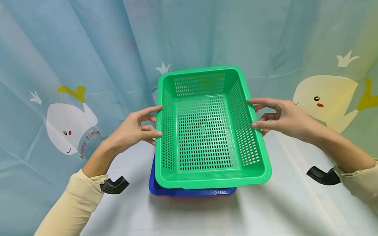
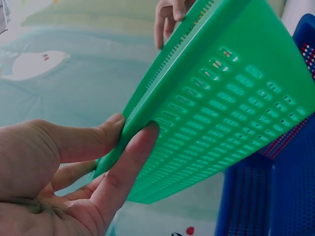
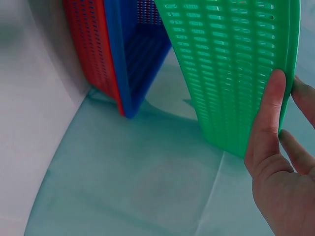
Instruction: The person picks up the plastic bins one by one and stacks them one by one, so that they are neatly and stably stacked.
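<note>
Both hands hold a green plastic basket (image 1: 205,180) with slotted walls and floor. My left hand (image 1: 134,128) grips its left rim, thumb on the rim and fingers against the outer wall, as the left wrist view shows. On the opposite rim, my right hand (image 1: 278,118) pinches the edge in the same way. Inside, the green basket holds nothing. Below it stands a blue basket (image 1: 191,192), mostly hidden from the head camera. In the right wrist view the blue basket (image 3: 140,73) sits nested in a red basket (image 3: 91,49), and the green one is raised apart from them.
A white surface (image 1: 192,222) lies under the baskets. Behind it hangs a light blue curtain (image 1: 186,34) printed with whales. Each sleeve cuff carries a black wrist mount (image 1: 114,185).
</note>
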`<state>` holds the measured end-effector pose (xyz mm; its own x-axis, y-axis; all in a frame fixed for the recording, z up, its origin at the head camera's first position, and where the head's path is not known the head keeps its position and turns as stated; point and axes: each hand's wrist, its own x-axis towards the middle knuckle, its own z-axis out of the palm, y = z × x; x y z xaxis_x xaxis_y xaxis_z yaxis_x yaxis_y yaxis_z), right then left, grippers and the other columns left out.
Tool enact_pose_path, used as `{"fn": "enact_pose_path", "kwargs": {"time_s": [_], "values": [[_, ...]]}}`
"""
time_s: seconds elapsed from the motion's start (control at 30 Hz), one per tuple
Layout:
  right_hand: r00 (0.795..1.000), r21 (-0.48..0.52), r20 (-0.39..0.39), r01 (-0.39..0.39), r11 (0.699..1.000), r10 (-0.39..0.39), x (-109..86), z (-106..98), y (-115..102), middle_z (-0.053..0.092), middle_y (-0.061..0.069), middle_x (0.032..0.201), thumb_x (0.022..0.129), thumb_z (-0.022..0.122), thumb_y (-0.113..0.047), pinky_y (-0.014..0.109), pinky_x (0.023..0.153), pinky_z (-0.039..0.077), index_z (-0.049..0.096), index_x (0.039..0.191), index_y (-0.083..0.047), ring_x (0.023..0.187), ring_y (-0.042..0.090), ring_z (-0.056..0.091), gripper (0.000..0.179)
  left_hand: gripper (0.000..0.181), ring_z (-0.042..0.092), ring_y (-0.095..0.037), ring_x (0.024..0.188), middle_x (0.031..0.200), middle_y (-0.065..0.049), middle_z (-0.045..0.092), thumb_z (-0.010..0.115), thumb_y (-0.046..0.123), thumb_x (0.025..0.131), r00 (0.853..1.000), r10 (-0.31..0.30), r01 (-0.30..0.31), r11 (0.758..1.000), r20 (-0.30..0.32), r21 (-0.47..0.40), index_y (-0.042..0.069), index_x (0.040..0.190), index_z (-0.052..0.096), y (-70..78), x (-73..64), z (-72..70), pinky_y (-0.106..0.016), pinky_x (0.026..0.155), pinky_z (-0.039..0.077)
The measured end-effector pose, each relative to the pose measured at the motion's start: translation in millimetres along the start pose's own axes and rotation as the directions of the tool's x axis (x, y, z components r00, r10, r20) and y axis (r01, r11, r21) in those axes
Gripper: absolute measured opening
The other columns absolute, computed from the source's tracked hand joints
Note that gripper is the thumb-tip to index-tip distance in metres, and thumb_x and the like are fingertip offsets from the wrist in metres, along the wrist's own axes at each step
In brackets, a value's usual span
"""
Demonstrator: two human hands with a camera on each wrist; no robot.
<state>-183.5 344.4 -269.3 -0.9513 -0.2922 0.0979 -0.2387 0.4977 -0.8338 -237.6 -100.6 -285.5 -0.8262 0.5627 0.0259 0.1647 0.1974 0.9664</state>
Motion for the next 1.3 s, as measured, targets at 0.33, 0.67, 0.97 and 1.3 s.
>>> {"fn": "enact_pose_path", "kwargs": {"time_s": [0.33, 0.67, 0.97, 1.3], "values": [[0.999, 0.053, 0.043, 0.018, 0.998, -0.020, 3.7, -2, 0, 0.049, 0.015, 0.126, 0.091, 0.079, -0.009, 0.047, 0.073, 0.062, 0.049, 0.151, -0.014, 0.085, 0.026, 0.072, 0.067, 0.081, 0.069, -0.021, 0.078, 0.118, -0.016, 0.043, 0.077, -0.001, 0.091, 1.000, -0.018, 0.018, 1.000, -0.003, -0.003, 0.019, 0.160, 0.038, -1.0, 0.9, -3.5, -0.051, 0.079, 0.062], [0.996, 0.093, 0.087, -0.001, 0.996, -0.008, 18.5, 18, 15, 0.049, 0.020, 0.126, 0.092, 0.080, -0.013, 0.044, 0.076, 0.063, 0.047, 0.153, -0.009, 0.082, 0.027, 0.074, 0.069, 0.081, 0.069, -0.021, 0.079, 0.118, -0.016, 0.043, 0.076, -0.001, 0.091, 0.997, -0.081, 0.080, 0.997, 0.005, 0.004, 0.017, 0.160, 0.038, -20.7, 1.6, -14.6, -0.050, 0.080, 0.062], [0.992, 0.133, 0.120, -0.058, 0.989, 0.042, 23.4, 30, 33, 0.045, 0.021, 0.130, 0.092, 0.080, -0.017, 0.044, 0.078, 0.062, 0.044, 0.154, -0.010, 0.087, 0.028, 0.074, 0.072, 0.082, 0.069, -0.022, 0.082, 0.119, -0.016, 0.044, 0.077, -0.001, 0.090, 0.993, -0.112, 0.112, 0.994, 0.028, -0.002, 0.019, 0.160, 0.038, -42.5, 8.0, -19.7, -0.050, 0.080, 0.062], [0.988, 0.192, 0.140, -0.092, 0.977, 0.066, 28.1, 42, 56, 0.045, 0.022, 0.130, 0.091, 0.080, -0.014, 0.046, 0.079, 0.062, 0.045, 0.153, -0.008, 0.093, 0.026, 0.074, 0.071, 0.080, 0.072, -0.028, 0.089, 0.121, -0.017, 0.044, 0.075, 0.001, 0.092, 0.989, -0.134, 0.134, 0.991, 0.064, 0.001, 0.019, 0.160, 0.037, -71.3, 14.2, -19.8, -0.053, 0.083, 0.061]]}}
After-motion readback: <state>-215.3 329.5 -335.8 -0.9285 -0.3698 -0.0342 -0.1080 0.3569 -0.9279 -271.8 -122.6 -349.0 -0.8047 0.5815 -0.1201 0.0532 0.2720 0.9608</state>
